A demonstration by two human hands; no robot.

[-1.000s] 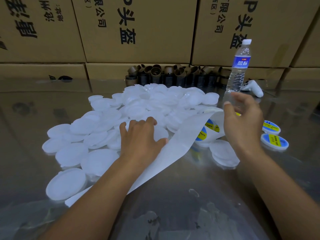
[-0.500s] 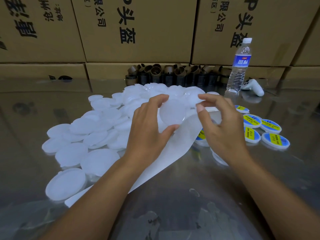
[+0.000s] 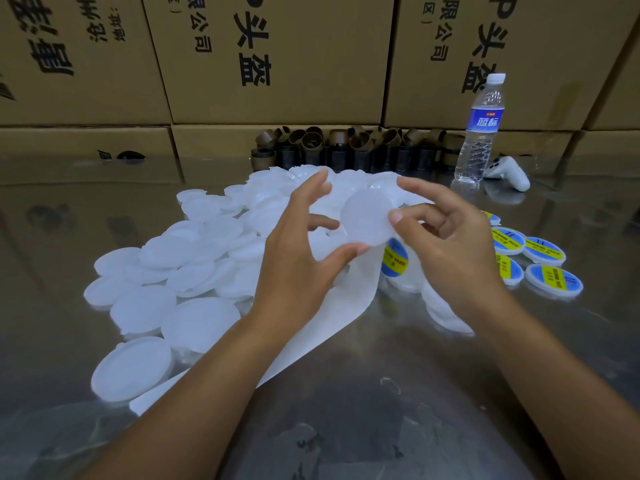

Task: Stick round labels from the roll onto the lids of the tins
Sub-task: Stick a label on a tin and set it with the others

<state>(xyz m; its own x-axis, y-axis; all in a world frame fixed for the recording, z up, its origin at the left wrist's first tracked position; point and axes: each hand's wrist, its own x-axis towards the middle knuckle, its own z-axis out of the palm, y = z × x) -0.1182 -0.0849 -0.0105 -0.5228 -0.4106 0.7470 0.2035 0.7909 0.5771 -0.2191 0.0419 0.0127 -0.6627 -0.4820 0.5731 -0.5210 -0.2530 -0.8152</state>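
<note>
**One lid, two hands**

Thumb and a finger of left hand [image 3: 298, 261] grip blank lid [image 3: 367, 220]. The right hand [image 3: 450, 237] pinches its 3 o'clock edge, back fingers hidden. Below it is the label roll [image 3: 394, 261], mostly covered. The labelled lids [image 3: 543, 252] are at 3 o'clock and the plain pile [image 3: 194, 271] at 9.

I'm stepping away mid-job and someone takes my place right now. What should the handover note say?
Left hand and right hand both pinch one bare tin above the table; its lid has no label.
The label strip lies under the hands, with the next blue-and-yellow label on it.
Done: a few labelled tins on the right.
Left: the held tin, then the big pile of white tins on the left.
</note>
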